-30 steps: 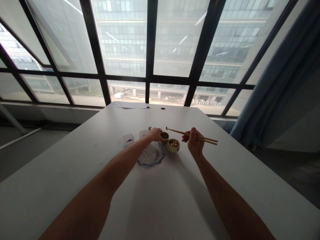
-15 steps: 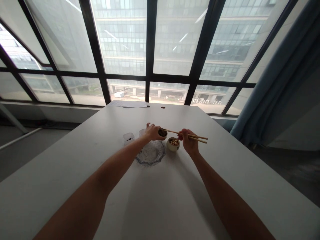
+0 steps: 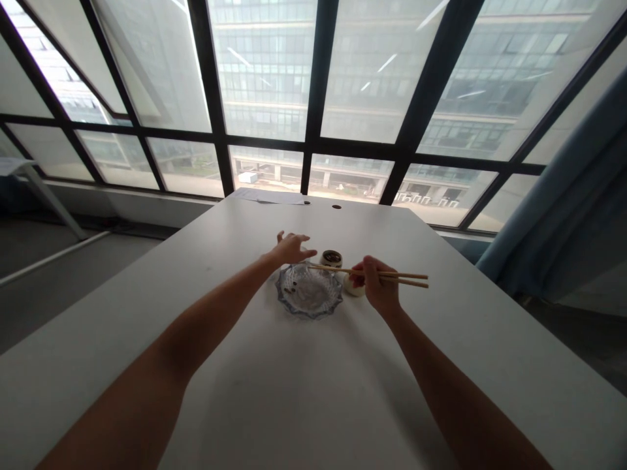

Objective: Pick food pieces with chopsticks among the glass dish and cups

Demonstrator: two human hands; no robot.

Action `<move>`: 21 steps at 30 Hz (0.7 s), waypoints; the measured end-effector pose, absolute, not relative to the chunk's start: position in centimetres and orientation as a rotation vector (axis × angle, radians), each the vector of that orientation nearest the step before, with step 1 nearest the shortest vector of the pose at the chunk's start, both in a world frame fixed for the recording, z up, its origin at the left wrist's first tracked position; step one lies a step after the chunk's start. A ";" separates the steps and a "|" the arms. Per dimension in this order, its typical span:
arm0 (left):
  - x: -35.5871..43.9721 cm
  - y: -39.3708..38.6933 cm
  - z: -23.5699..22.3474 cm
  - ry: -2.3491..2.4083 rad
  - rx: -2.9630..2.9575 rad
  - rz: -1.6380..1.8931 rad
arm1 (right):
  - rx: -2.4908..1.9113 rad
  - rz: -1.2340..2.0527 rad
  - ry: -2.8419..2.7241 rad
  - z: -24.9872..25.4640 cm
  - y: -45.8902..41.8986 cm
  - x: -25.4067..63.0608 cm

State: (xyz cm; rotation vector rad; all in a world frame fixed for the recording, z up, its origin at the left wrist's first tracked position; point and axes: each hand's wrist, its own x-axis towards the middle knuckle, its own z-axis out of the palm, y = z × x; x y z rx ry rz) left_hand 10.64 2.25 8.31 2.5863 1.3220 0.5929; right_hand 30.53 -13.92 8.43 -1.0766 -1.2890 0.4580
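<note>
The chopsticks (image 3: 386, 275) are a pale wooden pair, lying nearly level, with their tips reaching out over the far rim of the glass dish (image 3: 309, 292) and their butt ends sticking out past the right hand (image 3: 376, 286) on the side away from the dish. That hand is clenched on them near the middle. By the look of it the step in hand is carrying a small piece across to the glass dish; whether the tips pinch anything now is too small to tell. The next move calls for a steady, level pair and a gentle easing of the tips right over the dish's hollow.

The dish is clear, scalloped, with a few dark bits inside. Just beyond it stands a small bowl of dark contents (image 3: 332, 258); a pale bowl (image 3: 351, 285) sits just right of it, half hidden by the right hand. The left hand (image 3: 290, 249) hovers open above the dish's far left rim, fingers spread, holding nothing. All rest on the white desk (image 3: 304, 378).
</note>
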 end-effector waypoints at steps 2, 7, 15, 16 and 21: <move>7.3 1.6 7.8 1.378 2.549 0.873 | -1.074 0.600 -1.439 7.5 -14.0 29.2; 1.2 -0.2 4.7 1.478 2.418 1.179 | -1.052 0.713 -1.608 5.2 -13.8 27.4; 0.0 -0.6 0.1 1.442 2.284 1.162 | -1.128 0.741 -1.440 4.1 -13.7 27.0; 0.1 -0.5 -0.2 1.423 2.270 1.168 | -1.136 0.742 -1.401 4.1 -13.7 27.0; 0.1 -0.4 -0.7 1.347 2.232 1.151 | -1.072 0.755 -1.007 4.2 -12.3 28.3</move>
